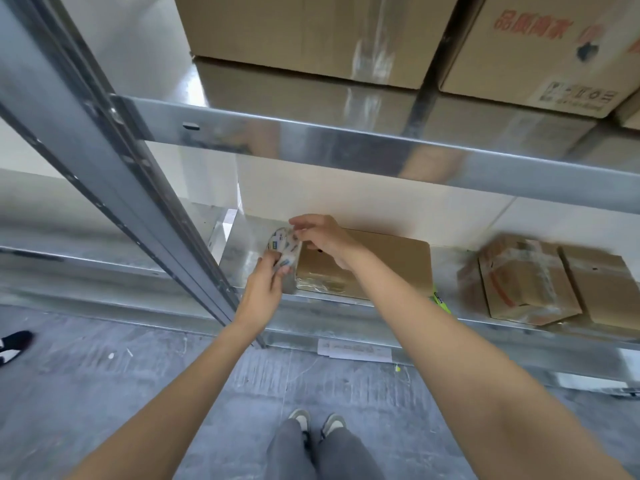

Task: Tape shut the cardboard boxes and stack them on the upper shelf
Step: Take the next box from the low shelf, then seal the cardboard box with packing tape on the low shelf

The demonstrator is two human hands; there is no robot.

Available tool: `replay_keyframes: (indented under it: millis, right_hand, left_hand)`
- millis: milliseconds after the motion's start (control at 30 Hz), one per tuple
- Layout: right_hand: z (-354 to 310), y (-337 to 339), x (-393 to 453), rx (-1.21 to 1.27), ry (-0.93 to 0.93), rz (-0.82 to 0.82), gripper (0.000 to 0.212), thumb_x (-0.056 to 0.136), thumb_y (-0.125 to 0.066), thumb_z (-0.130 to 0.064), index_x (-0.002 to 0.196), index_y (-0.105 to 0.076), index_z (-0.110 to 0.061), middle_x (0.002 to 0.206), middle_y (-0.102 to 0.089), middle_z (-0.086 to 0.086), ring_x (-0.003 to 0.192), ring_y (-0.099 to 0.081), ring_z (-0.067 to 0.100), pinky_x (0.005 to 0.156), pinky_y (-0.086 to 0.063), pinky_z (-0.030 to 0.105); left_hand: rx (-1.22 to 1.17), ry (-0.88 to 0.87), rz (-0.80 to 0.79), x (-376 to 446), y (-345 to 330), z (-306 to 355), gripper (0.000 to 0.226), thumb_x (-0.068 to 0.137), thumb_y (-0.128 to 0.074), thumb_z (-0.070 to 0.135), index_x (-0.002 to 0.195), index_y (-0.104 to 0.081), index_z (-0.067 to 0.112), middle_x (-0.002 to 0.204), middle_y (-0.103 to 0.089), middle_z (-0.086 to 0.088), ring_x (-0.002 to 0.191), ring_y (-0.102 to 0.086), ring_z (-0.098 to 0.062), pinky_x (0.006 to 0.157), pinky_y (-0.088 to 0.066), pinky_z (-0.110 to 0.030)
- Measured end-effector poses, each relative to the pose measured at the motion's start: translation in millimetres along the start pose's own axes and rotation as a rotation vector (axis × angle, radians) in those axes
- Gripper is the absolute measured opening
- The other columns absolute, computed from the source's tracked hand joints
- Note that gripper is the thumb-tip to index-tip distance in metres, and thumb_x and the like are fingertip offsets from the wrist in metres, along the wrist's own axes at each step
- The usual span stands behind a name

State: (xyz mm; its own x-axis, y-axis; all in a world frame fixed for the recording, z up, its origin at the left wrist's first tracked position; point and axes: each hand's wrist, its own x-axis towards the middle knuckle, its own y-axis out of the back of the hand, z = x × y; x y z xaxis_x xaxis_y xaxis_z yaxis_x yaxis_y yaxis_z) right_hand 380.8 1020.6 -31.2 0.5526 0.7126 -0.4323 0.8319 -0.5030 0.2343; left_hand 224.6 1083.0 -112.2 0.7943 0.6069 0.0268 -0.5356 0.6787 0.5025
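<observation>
A flat brown cardboard box point(388, 268) lies on the lower metal shelf point(249, 258), with shiny tape across its near left end. Just left of it, my left hand point(265, 289) grips a roll of clear tape point(284, 249) from below. My right hand point(320, 235) reaches over the box and pinches at the top of the roll, where the tape end seems to be. Two more taped boxes point(526, 282) sit further right on the same shelf. Large cardboard boxes point(311, 32) stand on the upper shelf point(346, 147).
A slanted metal upright point(138, 188) of the rack crosses the left side. A yellow-green object point(440, 301) peeks out behind my right forearm at the shelf edge. A paper label point(356, 351) is stuck on the shelf's front rail. Another person's shoe point(14, 344) is at far left on the grey floor.
</observation>
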Motion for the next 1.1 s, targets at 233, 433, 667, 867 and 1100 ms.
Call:
replay_keyframes:
  millis: [233, 433, 667, 867, 1100]
  right_hand:
    - [-1.3, 8.1, 5.4, -0.115, 0.060, 0.120, 0.011, 0.086, -0.067, -0.005, 0.094, -0.074, -0.006, 0.099, -0.072, 0.014, 0.096, -0.065, 0.029, 0.089, -0.053, 0.041]
    - [-1.5, 5.9, -1.4, -0.106, 0.073, 0.113, 0.009, 0.090, -0.063, -0.009, 0.093, -0.071, -0.005, 0.080, -0.064, 0.004, 0.077, -0.056, 0.014, 0.071, -0.044, 0.022]
    - [-38.3, 25.9, -24.3, -0.106, 0.209, 0.006, 0.009, 0.093, -0.061, -0.010, 0.087, -0.066, -0.013, 0.073, -0.060, -0.003, 0.068, -0.053, 0.006, 0.068, -0.043, 0.013]
    - [-44.5, 40.5, -35.8, -0.100, 0.192, 0.061, 0.005, 0.093, -0.061, -0.007, 0.095, -0.065, -0.005, 0.080, -0.060, -0.002, 0.078, -0.055, 0.013, 0.085, -0.050, 0.030]
    - [-37.7, 65.9, -42.4, -0.169, 0.136, -0.003, 0.010, 0.078, -0.077, -0.003, 0.085, -0.069, -0.004, 0.076, -0.064, 0.004, 0.074, -0.054, 0.014, 0.075, -0.045, 0.024]
  left_hand:
    - [0.021, -0.051, -0.045, -3.8, 2.2, 7.6, 0.015, 0.104, -0.042, 0.026, 0.109, -0.050, 0.015, 0.103, -0.063, -0.002, 0.095, -0.060, -0.015, 0.073, -0.048, -0.030]
    - [0.076, -0.109, -0.012, -11.1, 10.0, 14.5, 0.019, 0.102, -0.040, 0.044, 0.098, -0.048, 0.027, 0.081, -0.065, 0.010, 0.063, -0.057, -0.006, 0.052, -0.041, -0.024]
    - [-0.063, 0.141, 0.164, -16.3, 17.1, 15.9, 0.049, 0.090, -0.045, 0.066, 0.070, -0.056, 0.023, 0.050, -0.060, 0.002, 0.043, -0.052, -0.011, 0.052, -0.045, -0.030]
    - [-0.427, 0.148, -0.051, -29.0, 7.7, 36.6, 0.069, 0.099, -0.045, 0.052, 0.058, -0.054, -0.004, 0.042, -0.051, -0.014, 0.047, -0.058, -0.016, 0.070, -0.050, -0.026]
    - [-0.575, 0.167, -0.100, -75.9, -10.4, 53.6, 0.038, 0.091, -0.048, 0.038, 0.073, -0.054, 0.005, 0.041, -0.049, -0.002, 0.042, -0.054, -0.021, 0.055, -0.046, -0.022]
